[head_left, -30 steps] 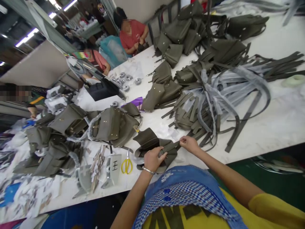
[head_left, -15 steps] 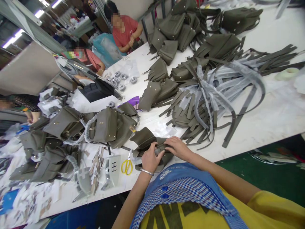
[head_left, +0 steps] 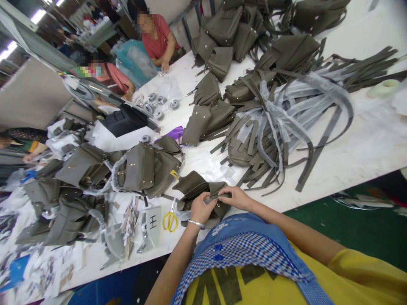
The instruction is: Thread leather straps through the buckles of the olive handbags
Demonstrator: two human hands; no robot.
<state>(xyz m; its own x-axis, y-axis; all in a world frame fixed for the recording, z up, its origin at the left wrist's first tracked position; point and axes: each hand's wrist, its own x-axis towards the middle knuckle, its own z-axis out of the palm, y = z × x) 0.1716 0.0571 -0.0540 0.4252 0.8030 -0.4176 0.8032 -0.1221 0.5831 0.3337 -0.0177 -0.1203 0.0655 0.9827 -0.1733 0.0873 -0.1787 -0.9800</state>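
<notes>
While the olive bag (head_left: pixel 192 185) rests on the counter (head_left: pixel 349 161), its near flap is clamped by left hand (head_left: pixel 201 208) and right hand (head_left: pixel 238 197), both grips closed, bag body just beyond them, scissors (head_left: pixel 169 220) leftward.

Olive bag (head_left: pixel 193 186) partly under hands (head_left: pixel 203 207), far pile (head_left: pixel 225 25) cut off
</notes>
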